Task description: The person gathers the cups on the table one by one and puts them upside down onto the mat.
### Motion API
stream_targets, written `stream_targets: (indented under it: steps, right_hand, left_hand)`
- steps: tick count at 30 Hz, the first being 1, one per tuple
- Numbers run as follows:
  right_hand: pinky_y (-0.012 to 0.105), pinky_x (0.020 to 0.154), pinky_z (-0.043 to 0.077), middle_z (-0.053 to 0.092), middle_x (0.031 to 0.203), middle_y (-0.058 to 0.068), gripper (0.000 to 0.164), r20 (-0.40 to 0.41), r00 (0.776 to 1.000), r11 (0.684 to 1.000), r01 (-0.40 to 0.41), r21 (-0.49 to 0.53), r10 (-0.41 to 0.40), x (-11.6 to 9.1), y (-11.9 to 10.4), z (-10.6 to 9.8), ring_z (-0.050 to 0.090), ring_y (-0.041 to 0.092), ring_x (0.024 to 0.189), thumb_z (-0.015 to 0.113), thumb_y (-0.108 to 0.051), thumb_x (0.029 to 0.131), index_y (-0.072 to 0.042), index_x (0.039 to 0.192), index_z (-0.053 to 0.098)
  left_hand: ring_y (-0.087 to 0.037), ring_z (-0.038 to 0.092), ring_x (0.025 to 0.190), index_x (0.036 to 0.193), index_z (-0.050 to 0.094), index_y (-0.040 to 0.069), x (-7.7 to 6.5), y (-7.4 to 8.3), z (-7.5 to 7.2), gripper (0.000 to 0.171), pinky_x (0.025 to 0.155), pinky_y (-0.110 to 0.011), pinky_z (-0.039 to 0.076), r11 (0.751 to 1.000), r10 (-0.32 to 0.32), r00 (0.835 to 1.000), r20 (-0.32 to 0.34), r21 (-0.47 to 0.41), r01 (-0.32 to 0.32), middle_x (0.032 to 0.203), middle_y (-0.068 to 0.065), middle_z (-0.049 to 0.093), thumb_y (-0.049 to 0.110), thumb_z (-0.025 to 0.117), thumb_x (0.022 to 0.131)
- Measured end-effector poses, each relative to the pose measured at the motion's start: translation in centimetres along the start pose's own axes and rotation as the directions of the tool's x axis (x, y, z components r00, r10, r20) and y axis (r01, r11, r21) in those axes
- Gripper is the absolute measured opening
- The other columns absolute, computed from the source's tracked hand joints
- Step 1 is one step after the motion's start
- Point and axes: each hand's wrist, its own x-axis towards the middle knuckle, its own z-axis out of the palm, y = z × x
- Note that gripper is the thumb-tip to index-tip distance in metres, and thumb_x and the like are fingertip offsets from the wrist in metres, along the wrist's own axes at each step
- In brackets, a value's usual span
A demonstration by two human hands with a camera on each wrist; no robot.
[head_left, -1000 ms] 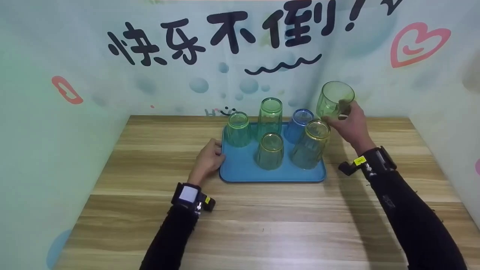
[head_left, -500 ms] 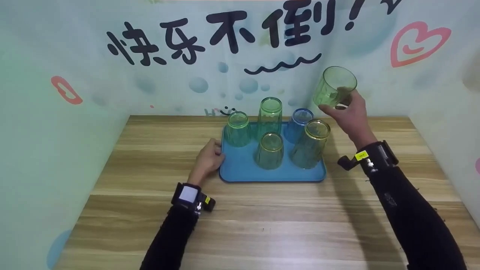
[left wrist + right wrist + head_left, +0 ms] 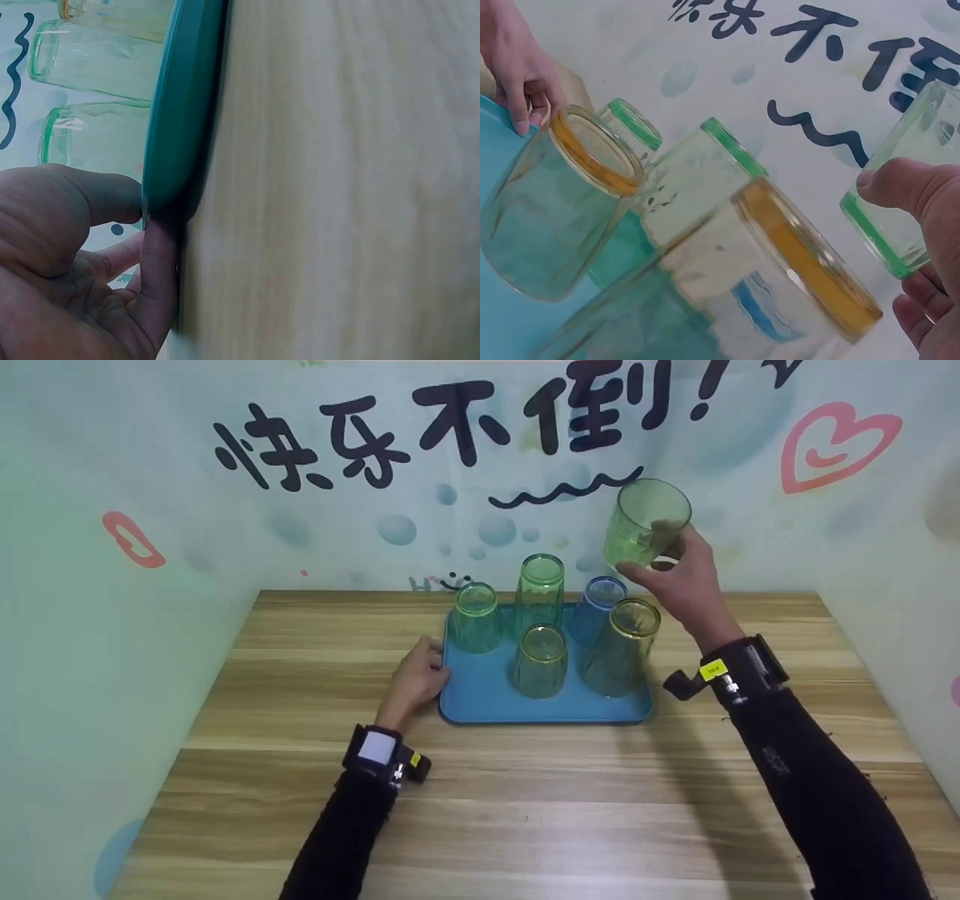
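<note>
My right hand [image 3: 686,577] holds a clear green drinking glass [image 3: 637,521] in the air, mouth upward and tilted, above the back right of a blue tray [image 3: 480,690]. In the right wrist view the thumb [image 3: 907,184] presses the glass's side near its thick green base. My left hand [image 3: 416,679] pinches the tray's left edge, thumb at the rim and a finger underneath in the left wrist view. Upside down on the tray stand a short green glass [image 3: 478,622], a taller green glass [image 3: 540,592], a blue glass [image 3: 596,611], a short amber glass [image 3: 540,667] and a tall amber glass [image 3: 619,660].
The tray lies on a wood-grain table [image 3: 480,810], near its back edge. Behind rises a pale printed backdrop [image 3: 337,540] with dark lettering, and the held glass overlaps it in the head view. Pale side walls flank the table.
My right hand has lifted the green glass from beside the tray's back right corner, then shifted it left. The left hand, the tray and the glasses on it have stayed put.
</note>
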Motion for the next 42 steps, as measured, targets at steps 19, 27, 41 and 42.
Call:
stream_targets:
  steps: [19,27,41,42]
  right_hand:
    - [0.039,0.101,0.046,0.060,0.126,0.009,0.072,0.118,0.988,0.995,0.092,0.035,-0.095,-0.3,-2.9,2.7,0.056,0.023,0.116,0.087,-0.025,0.083,-0.005,0.140,0.049]
    - [0.039,0.101,0.048,0.058,0.126,0.009,0.074,0.173,0.980,0.993,0.108,-0.043,-0.099,-0.7,-4.1,4.2,0.057,0.023,0.114,0.087,-0.025,0.082,-0.004,0.141,0.048]
    - [0.036,0.096,0.049,0.060,0.123,0.009,0.075,0.226,0.966,0.988,0.142,-0.060,-0.125,-1.4,-5.0,6.0,0.057,0.022,0.112,0.089,-0.026,0.080,-0.002,0.139,0.049]
    - [0.036,0.096,0.049,0.060,0.124,0.009,0.075,0.230,0.965,0.988,0.142,-0.062,-0.125,-1.5,-5.1,6.1,0.057,0.022,0.112,0.089,-0.027,0.080,-0.002,0.139,0.049]
  left_hand:
    - [-0.032,0.060,0.110,0.132,0.050,-0.002,0.1,0.2,-0.1,0.039,0.093,-0.043,0.048,0.999,0.037,0.999,-0.012,-0.010,-0.037,0.119,-0.021,0.065,0.002,0.060,0.095]
    - [-0.033,0.060,0.110,0.131,0.051,-0.003,0.0,0.0,-0.1,0.038,0.094,-0.044,0.048,0.999,0.048,0.999,-0.020,-0.011,-0.049,0.117,-0.021,0.065,0.002,0.060,0.095]
    - [-0.032,0.059,0.110,0.134,0.049,0.001,-0.1,0.0,-0.1,0.039,0.091,-0.042,0.050,1.000,-0.008,1.000,-0.005,-0.012,0.008,0.119,-0.020,0.062,0.005,0.060,0.097]
    - [-0.032,0.059,0.109,0.134,0.049,0.001,-0.1,0.0,-0.1,0.039,0.091,-0.043,0.050,1.000,-0.006,1.000,-0.005,-0.014,0.006,0.119,-0.020,0.062,0.005,0.060,0.097]
